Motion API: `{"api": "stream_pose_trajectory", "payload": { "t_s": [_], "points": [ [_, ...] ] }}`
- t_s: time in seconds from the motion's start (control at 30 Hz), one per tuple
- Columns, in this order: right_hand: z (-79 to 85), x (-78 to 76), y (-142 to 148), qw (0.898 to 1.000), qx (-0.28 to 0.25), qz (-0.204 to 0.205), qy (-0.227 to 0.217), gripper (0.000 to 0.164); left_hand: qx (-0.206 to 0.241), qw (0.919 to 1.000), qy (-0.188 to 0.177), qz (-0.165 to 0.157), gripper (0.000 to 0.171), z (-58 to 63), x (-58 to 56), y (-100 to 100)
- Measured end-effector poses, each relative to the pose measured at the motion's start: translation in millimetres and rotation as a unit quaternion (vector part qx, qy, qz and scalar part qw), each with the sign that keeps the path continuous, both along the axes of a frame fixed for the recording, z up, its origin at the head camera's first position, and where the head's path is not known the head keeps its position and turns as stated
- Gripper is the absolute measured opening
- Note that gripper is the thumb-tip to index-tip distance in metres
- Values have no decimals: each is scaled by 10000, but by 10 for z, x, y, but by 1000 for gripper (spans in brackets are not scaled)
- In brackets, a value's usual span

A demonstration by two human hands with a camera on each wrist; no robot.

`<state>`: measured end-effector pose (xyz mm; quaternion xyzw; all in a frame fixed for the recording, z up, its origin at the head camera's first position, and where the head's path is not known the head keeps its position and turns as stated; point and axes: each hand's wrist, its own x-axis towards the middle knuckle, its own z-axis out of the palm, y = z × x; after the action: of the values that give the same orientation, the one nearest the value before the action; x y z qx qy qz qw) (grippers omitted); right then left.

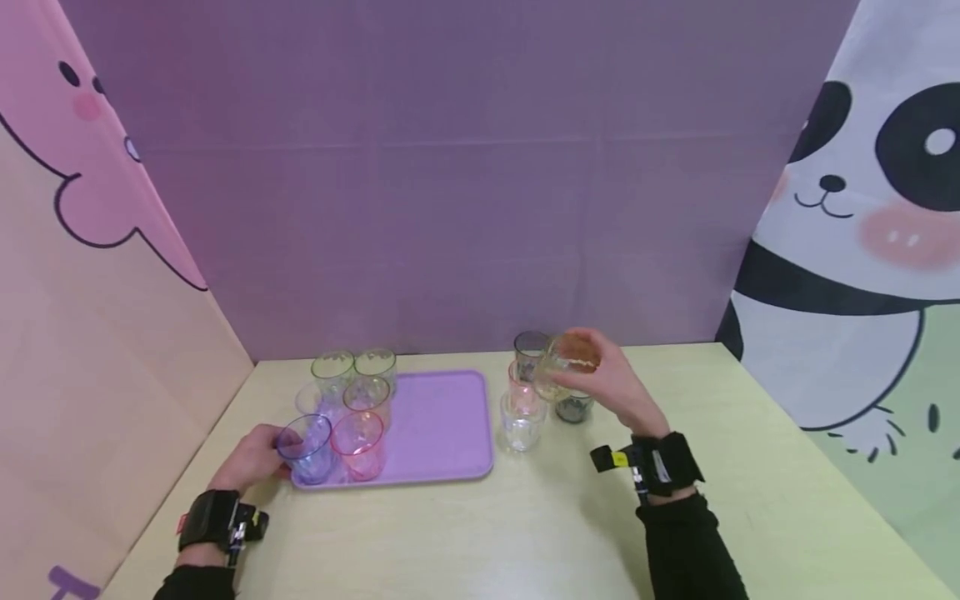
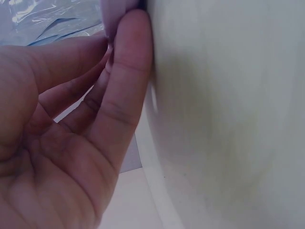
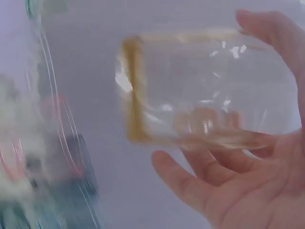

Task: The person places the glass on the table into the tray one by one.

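Your right hand (image 1: 611,383) has its thumb and fingers clamped round an amber-tinted glass (image 3: 190,86), which you hold tilted in the air to the right of the purple tray (image 1: 442,425). Your left hand (image 1: 253,457) has its fingertips pinched together on that tray's rim at the near-left corner, one finger lying between rim and tabletop.

Just beside your left fingers, in the tray's near-left corner, stands a blue glass (image 1: 306,454), with a pink glass (image 1: 360,454) next to it. Behind these, along the tray's left part, you have a brownish-rimmed glass (image 1: 367,400) and, toward the far edge, two green-rimmed glasses (image 1: 333,373); the rest of the tray, to their right, is bare.

Off the tray's right side, near your raised glass, a clear glass (image 1: 521,425) stands nearest you. A reddish glass shows partly behind it, with a dark grey glass (image 1: 531,343) farther back and a second dark glass (image 1: 573,408) to the right. The pale table (image 1: 450,542) extends around the tray, and a purple backdrop (image 1: 465,183) rises behind it.
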<state>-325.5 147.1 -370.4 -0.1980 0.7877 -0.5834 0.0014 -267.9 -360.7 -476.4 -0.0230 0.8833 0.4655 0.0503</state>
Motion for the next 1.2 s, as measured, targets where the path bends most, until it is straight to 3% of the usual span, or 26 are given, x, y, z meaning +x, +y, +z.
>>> {"api": "stream_pose_trajectory", "payload": {
  "t_s": [0.17, 0.47, 0.63, 0.67, 0.7, 0.87, 0.9, 1.2],
  "points": [
    [-44, -36, -274, 9971, -754, 116, -2, 69, 26, 10000, 45, -21, 16, -14, -6, -16],
    [-176, -32, -811, 9949, -983, -187, -161, 69, 180, 9998, 80, -9, 17, -23, -6, -19],
    [-254, -52, -1166, 9887, -1497, -38, 7, 67, 220, 9997, 118, -41, 15, -33, -5, -25],
    [-400, -163, -1239, 9873, -1584, 80, 132, 67, 233, 9997, 112, -48, 16, -37, -5, -25],
    [-420, -163, -1306, 9859, -1660, 145, 178, 67, 241, 9996, 98, -46, 16, -38, -3, -25],
    [-530, -193, -1611, 9870, -1591, 236, -13, 68, 176, 9998, 80, 14, 16, -32, -3, -21],
    [-428, -97, -1660, 9879, -1536, 151, -154, 69, 164, 9998, 88, 22, 16, -31, -2, -21],
    [-587, -223, -1986, 9914, -1169, -449, -382, 73, 224, 9997, 21, 34, 19, -48, -16, -22]
  ]
}}
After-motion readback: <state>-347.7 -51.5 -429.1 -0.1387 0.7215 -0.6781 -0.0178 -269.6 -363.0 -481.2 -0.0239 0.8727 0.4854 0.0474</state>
